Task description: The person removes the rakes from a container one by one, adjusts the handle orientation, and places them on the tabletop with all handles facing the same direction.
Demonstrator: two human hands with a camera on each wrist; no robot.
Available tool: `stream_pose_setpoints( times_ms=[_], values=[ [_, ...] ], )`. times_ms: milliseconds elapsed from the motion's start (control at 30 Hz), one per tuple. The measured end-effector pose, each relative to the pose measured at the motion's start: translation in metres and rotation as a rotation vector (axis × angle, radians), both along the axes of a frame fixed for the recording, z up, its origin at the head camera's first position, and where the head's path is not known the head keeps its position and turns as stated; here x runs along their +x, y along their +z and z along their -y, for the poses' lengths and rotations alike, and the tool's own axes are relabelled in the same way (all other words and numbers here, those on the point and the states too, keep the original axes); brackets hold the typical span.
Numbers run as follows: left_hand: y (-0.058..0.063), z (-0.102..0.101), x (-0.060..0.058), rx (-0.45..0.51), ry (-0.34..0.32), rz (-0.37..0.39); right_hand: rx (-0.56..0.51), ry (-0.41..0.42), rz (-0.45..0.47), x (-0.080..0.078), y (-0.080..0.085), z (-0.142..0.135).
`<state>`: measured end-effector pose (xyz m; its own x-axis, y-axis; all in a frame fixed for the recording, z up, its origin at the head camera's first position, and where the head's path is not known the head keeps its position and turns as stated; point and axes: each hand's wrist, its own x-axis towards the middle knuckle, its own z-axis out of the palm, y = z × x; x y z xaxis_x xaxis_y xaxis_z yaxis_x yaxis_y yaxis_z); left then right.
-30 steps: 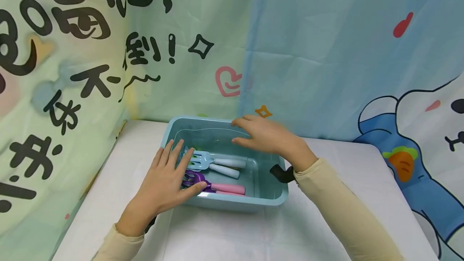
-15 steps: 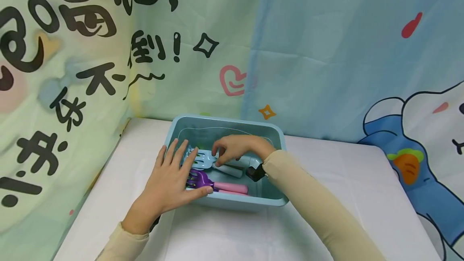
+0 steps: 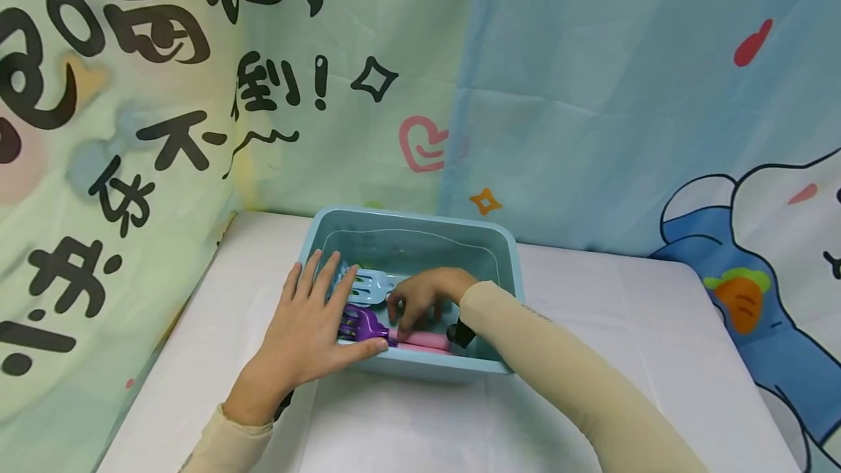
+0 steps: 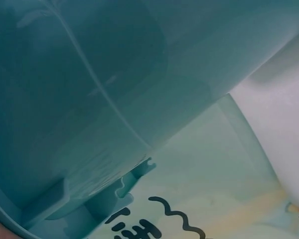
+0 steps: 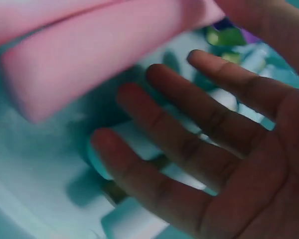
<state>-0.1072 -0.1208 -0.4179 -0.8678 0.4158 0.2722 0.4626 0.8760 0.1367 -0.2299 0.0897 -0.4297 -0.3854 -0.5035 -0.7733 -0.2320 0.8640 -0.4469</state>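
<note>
Hanging down inside the light-blue plastic tub (image 3: 414,215), the right hand (image 3: 420,299) is directly over the pink-handled purple fork (image 3: 430,340). The right wrist view shows its four fingers (image 5: 209,117) parted from one another and fairly straight, alongside the pink handle rather than wrapped round it. The thumb lies on the other side of that gap, overlapping the end of the handle nearest the purple head; whether it touches the handle or is only in front of it, I cannot tell.

The fork lies along the near wall of the tub, its purple tined head toward the left end and its handle toward the right. A second pink handle (image 3: 427,350) lies just beside it, closer to the near wall. Farther back in the tub, a light-blue slotted utensil (image 3: 371,287) lies with its head also toward the left, partly behind the right hand. Below the fingers, the right wrist view shows pale handles (image 5: 139,219) lying on the tub floor, apart from the pink ones.

The left hand (image 3: 305,327) is spread flat over the left end of the tub, fingers straight and fanned, thumb stretched along the near rim, holding no utensil. The tub stands on a white-covered table (image 3: 394,429), against a printed fabric backdrop (image 3: 558,115).
</note>
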Motion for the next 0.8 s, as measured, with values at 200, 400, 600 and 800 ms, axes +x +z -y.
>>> stream_pose_setpoints(
  times_ms=[200, 400, 600, 800],
  values=[
    [0.0007, -0.0008, 0.0004, 0.015, 0.002, 0.006, -0.028, 0.007, 0.028, 0.008, -0.0061, 0.0018],
    [0.0011, -0.0001, 0.0009, 0.021, 0.0, -0.015, 0.013, 0.043, -0.015, 0.0114, -0.0061, 0.007],
    [-0.0003, 0.0, 0.0014, 0.039, 0.011, -0.018, 0.01, 0.059, -0.026, 0.0108, -0.0054, 0.0075],
    [0.0002, -0.0016, 0.0013, 0.028, 0.006, -0.004, -0.008, 0.008, 0.05, 0.0088, -0.0035, 0.0021]
  ],
)
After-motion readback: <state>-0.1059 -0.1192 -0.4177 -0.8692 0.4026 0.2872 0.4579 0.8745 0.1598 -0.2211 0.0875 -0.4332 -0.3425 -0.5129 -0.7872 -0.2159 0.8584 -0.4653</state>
